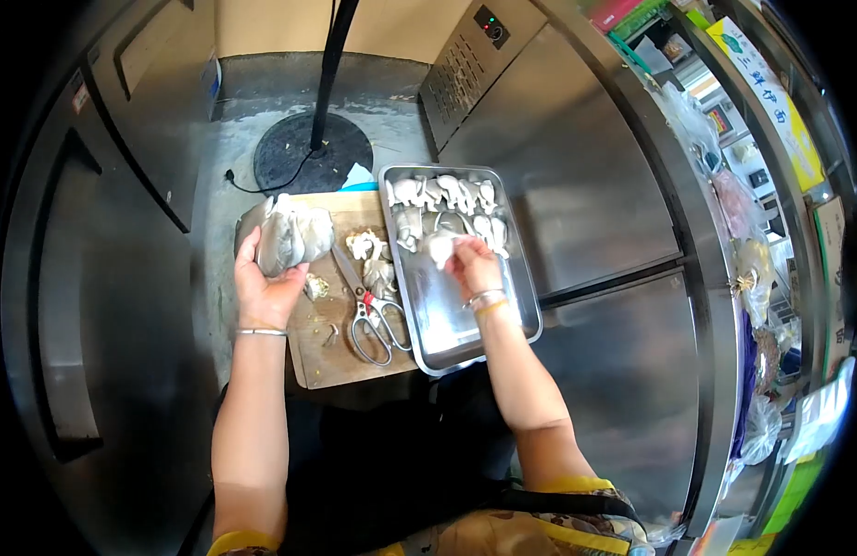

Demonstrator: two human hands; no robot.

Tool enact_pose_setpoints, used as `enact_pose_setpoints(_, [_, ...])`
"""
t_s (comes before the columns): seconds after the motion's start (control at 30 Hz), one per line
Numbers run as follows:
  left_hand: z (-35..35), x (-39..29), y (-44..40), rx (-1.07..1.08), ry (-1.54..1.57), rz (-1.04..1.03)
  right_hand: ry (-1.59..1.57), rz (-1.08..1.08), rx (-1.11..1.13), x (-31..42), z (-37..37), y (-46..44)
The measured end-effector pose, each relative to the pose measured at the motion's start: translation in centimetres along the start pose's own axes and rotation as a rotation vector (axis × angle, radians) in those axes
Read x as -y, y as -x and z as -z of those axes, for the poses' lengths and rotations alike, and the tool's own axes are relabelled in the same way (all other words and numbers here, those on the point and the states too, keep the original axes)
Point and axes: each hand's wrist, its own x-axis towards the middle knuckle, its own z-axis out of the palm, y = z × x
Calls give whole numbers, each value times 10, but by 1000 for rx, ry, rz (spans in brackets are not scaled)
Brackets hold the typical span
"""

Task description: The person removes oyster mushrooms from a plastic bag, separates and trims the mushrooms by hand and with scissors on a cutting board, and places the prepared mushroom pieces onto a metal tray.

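My left hand (264, 289) is wrapped round a large cluster of grey oyster mushrooms (285, 232), held above the left side of a wooden cutting board (322, 361). Over a steel tray (436, 320), my right hand (478, 267) pinches a single pale oyster mushroom (437, 248). Separate oyster mushrooms (454, 193) lie in rows across the tray's far half. Kitchen scissors (365, 301) rest on the board between my hands, blades partly apart. Beside them lie white mushroom trimmings (364, 245) and a grey mushroom piece (379, 276).
A black round base (289, 153) with a pole stands beyond the board, a cable and plug near it. Steel cabinets rise at left (137, 232) and right (558, 157). Along the far right, a shelf holds plastic bags (753, 269) and packages.
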Motion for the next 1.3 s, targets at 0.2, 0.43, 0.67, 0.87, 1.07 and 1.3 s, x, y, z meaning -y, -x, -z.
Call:
enact_pose_setpoints(0.2, [-3,4,3,-24,4,-19,39,192,-193,7,42,-65])
enact_pose_setpoints(0.43, [-6,7,0,-85,-49,-20,619,350,-217,-8,24,-98])
enact_pose_setpoints(0.67, [-6,7,0,3,-171,51,1286,778,-276,19,6,-47])
enact_pose_setpoints(0.87, [-21,17,21,134,-397,114,366,379,339,42,-52,21])
enact_pose_setpoints(1.07, [-13,28,22,273,-461,186,656,780,268,59,-84,85])
enact_pose_setpoints(1.3, [-4,35,19,258,-711,128,874,999,303,50,-94,90])
